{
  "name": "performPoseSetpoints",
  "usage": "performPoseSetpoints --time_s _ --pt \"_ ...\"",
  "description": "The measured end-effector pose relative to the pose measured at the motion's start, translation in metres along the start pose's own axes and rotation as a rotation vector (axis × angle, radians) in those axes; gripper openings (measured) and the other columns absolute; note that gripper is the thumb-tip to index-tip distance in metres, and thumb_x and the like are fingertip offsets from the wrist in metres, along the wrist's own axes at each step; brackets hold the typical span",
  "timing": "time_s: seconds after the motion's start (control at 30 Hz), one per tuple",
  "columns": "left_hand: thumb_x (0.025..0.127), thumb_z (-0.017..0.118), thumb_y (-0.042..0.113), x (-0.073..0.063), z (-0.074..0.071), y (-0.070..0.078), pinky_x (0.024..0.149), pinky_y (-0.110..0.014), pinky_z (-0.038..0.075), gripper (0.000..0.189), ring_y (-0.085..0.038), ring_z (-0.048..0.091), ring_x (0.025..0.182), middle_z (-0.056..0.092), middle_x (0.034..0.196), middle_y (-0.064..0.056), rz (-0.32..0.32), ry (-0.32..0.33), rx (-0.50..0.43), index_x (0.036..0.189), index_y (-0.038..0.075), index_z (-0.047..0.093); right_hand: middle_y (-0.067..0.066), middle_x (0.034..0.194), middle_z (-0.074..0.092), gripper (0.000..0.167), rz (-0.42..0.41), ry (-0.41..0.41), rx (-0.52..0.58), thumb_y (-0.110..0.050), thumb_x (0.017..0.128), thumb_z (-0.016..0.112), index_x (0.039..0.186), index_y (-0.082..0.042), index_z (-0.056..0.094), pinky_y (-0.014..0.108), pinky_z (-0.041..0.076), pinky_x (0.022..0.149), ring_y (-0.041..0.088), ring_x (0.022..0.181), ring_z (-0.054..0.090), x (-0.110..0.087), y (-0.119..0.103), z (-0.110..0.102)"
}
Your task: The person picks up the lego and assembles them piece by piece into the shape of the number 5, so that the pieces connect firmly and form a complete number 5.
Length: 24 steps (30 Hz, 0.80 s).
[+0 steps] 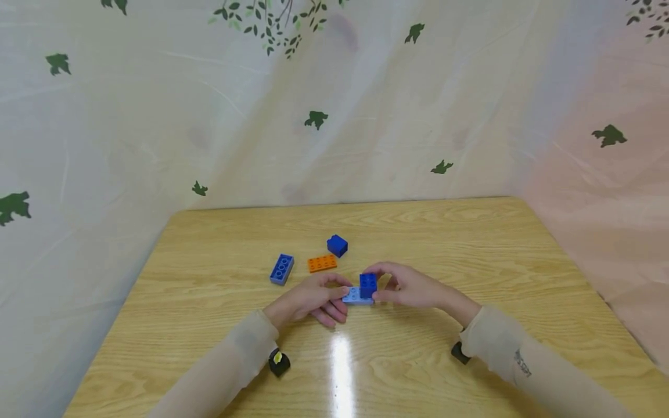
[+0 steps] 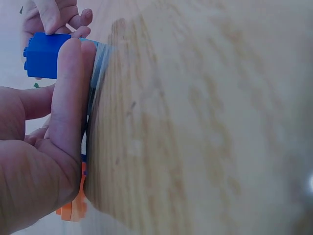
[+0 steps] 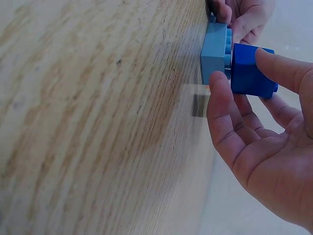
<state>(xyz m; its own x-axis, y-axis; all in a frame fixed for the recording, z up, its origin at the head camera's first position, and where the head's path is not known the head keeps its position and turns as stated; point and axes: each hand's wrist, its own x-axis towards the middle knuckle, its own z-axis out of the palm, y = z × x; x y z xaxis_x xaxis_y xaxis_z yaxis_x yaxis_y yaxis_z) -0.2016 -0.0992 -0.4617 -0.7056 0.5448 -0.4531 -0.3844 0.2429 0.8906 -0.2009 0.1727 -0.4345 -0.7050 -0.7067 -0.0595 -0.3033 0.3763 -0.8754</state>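
Observation:
A light blue toy building brick [image 1: 355, 298] lies on the table, its studs up. My left hand [image 1: 317, 295] holds its left end between thumb and fingers. Over its right end stands a dark blue square brick [image 1: 368, 286], which my right hand [image 1: 410, 285] pinches between thumb and fingers. Seen from the right wrist, the dark blue brick [image 3: 249, 70] sits right at the studs of the light blue brick [image 3: 214, 54], slightly tilted, with a thin line between them. One right fingertip is close by the light blue brick's near end.
Beyond the hands lie an orange flat brick [image 1: 322, 263] and another dark blue brick [image 1: 337, 245] tipped on its side. A medium blue brick [image 1: 282, 269] rests hollow side up to the left. The wooden table [image 1: 444, 232] meets a leaf-patterned cloth [image 1: 366, 157] at the back.

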Motion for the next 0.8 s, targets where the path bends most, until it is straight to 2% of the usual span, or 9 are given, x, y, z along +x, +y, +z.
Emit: performPoseSetpoints --time_s 0.8 --pt "0.106 0.057 0.021 -0.0004 0.0015 -0.0002 0.064 -0.044 0.062 0.035 -0.029 0.074 0.074 0.072 0.091 -0.019 0.011 -0.007 0.013 0.137 0.005 0.055 0.017 0.128 0.057 0.047 0.045 -0.029 0.017 -0.020 0.102 0.065 0.145 -0.006 0.051 0.042 0.059 0.063 0.032 0.079 0.067 -0.0028 0.0024 -0.0007"
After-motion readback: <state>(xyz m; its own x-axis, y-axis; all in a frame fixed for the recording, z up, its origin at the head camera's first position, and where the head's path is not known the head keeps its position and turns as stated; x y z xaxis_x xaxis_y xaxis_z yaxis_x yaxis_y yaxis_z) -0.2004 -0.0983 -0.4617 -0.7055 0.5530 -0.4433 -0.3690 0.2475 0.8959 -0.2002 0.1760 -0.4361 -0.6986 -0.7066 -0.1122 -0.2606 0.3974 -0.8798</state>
